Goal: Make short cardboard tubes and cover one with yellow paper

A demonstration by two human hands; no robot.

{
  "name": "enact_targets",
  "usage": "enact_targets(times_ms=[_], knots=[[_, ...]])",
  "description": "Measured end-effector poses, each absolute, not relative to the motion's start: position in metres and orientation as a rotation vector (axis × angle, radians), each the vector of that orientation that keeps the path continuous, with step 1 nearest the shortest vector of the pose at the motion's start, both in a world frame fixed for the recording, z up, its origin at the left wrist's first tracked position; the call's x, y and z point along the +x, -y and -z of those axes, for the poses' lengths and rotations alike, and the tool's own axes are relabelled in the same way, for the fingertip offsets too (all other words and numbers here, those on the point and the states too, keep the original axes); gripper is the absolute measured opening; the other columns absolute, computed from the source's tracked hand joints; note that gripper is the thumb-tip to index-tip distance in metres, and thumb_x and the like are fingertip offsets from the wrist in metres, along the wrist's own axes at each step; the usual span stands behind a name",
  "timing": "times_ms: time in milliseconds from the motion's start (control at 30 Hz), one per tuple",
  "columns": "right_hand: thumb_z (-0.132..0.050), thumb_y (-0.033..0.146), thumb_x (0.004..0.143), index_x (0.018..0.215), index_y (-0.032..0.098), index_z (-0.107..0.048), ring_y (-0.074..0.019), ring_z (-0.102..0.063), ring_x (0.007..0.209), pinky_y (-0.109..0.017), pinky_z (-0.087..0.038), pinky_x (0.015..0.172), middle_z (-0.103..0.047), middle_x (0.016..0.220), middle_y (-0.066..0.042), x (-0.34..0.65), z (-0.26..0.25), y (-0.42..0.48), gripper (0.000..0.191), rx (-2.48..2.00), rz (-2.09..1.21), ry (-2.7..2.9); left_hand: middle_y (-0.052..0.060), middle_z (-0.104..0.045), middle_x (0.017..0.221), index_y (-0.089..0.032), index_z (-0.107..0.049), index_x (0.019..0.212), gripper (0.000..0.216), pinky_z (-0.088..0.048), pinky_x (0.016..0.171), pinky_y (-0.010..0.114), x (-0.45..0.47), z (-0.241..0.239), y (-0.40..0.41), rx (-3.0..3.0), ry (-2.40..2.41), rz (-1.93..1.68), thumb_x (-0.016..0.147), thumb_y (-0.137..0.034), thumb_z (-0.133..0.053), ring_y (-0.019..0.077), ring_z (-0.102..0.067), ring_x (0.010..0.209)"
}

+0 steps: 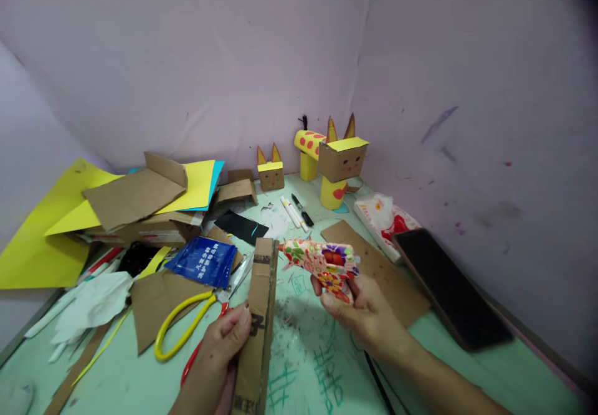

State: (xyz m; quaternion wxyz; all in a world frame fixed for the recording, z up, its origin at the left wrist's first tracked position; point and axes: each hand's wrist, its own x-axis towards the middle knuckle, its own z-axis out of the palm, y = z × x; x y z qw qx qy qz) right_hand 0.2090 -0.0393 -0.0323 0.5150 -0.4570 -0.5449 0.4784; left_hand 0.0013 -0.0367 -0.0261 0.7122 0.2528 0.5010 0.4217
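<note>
My left hand (223,354) is closed around a long, narrow folded piece of cardboard (256,321) with dark printing, which stands tilted above the table. My right hand (357,312) grips a hot glue gun (324,264) covered in a bright floral pattern. Its nozzle points left and is at the upper right edge of the cardboard; whether it touches cannot be made out. Beside my left hand lie scissors (166,334) with yellow and red handles, their blades partly behind the cardboard. A dark cord trails below my right hand.
Cardboard and coloured paper (196,184) are piled at the left, near a blue packet (205,260). A cardboard animal (343,159) and a small eared box (271,176) stand at the back. Markers (293,212) lie centrally. At right are a tissue pack (380,215) and a phone (451,287).
</note>
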Motion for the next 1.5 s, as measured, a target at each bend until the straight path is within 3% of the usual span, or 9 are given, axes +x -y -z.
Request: enact_targets(times_ms=[367,567,767,900,1033,1133,1267,1400,1500], knots=[[-0.058,0.033,0.079,0.079,0.018,-0.055,-0.0176,-0.049,0.07,-0.029,-0.041,0.065,-0.053,0.074,-0.002,0.209,0.035,0.041,0.015,-1.103,-1.146,1.318,0.004,-0.072,0.077,-0.014,-0.073,0.086,0.039,-0.051,0.058,0.021,-0.002,0.03,0.037,0.589,-1.103,-0.921,0.057,-0.039,-0.082,0.0143,-0.064,0.065],[-0.059,0.032,0.078,0.078,0.018,-0.055,-0.0188,-0.05,0.072,-0.031,-0.042,0.069,-0.055,0.075,-0.002,0.208,0.033,0.04,0.014,-1.119,-1.144,1.289,0.004,-0.071,0.074,-0.013,-0.073,0.081,0.034,-0.049,0.057,0.02,-0.003,0.03,0.037,0.645,-1.106,-0.922,0.06,-0.039,-0.081,0.0132,-0.062,0.063],[-0.06,0.035,0.077,0.078,0.017,-0.056,-0.0163,-0.049,0.065,-0.028,-0.041,0.062,-0.053,0.071,-0.001,0.208,0.03,0.039,0.018,-1.121,-1.148,1.27,0.002,-0.069,0.066,-0.013,-0.073,0.073,0.03,-0.047,0.053,0.018,-0.004,0.03,0.036,0.664,-1.093,-0.905,0.061,-0.039,-0.08,0.0111,-0.06,0.058],[-0.062,0.036,0.076,0.079,0.017,-0.058,-0.0155,-0.049,0.064,-0.027,-0.041,0.061,-0.055,0.072,-0.001,0.21,0.029,0.04,0.02,-1.129,-1.132,1.248,0.005,-0.072,0.072,-0.013,-0.074,0.081,0.032,-0.049,0.055,0.02,-0.002,0.029,0.038,0.653,-1.071,-0.891,0.061,-0.037,-0.081,0.0147,-0.064,0.062],[-0.063,0.042,0.075,0.097,0.017,-0.06,-0.0141,-0.05,0.057,-0.026,-0.042,0.054,-0.057,0.071,0.0,0.21,0.031,0.036,0.034,-1.124,-1.168,1.173,0.007,-0.074,0.078,-0.013,-0.072,0.094,0.039,-0.054,0.059,0.025,0.0,0.025,0.039,0.587,-1.073,-0.943,0.061,-0.033,-0.08,0.0197,-0.068,0.067],[-0.066,0.043,0.072,0.11,0.017,-0.056,-0.0185,-0.059,0.069,-0.028,-0.048,0.059,-0.065,0.086,-0.005,0.207,0.036,0.032,0.047,-1.137,-1.219,1.098,0.008,-0.074,0.074,-0.012,-0.071,0.089,0.027,-0.056,0.058,0.027,-0.002,0.02,0.036,0.499,-1.106,-1.001,0.068,-0.029,-0.075,0.0182,-0.067,0.06],[-0.077,0.036,0.06,0.095,0.015,-0.064,-0.0273,-0.062,0.093,-0.04,-0.048,0.084,-0.069,0.097,-0.009,0.202,0.046,0.025,0.043,-1.351,-1.216,0.986,0.012,-0.072,0.076,-0.008,-0.068,0.086,0.017,-0.058,0.061,0.029,-0.006,0.015,0.032,0.438,-1.075,-1.068,0.083,-0.022,-0.058,0.0183,-0.068,0.063],[-0.08,0.037,0.055,0.099,0.015,-0.062,-0.0274,-0.065,0.089,-0.04,-0.052,0.078,-0.069,0.099,-0.011,0.201,0.051,0.024,0.052,-1.455,-1.269,0.874,0.011,-0.071,0.077,-0.009,-0.064,0.089,0.019,-0.058,0.058,0.029,-0.005,0.016,0.03,0.4,-1.059,-1.115,0.087,-0.021,-0.049,0.0181,-0.068,0.061],[-0.079,0.04,0.058,0.09,0.017,-0.064,-0.0217,-0.065,0.079,-0.034,-0.056,0.071,-0.069,0.09,-0.007,0.204,0.043,0.026,0.042,-1.329,-1.376,0.806,0.012,-0.071,0.076,-0.008,-0.064,0.089,0.021,-0.057,0.057,0.028,-0.005,0.017,0.03,0.395,-1.042,-1.159,0.088,-0.023,-0.049,0.0182,-0.067,0.06]])
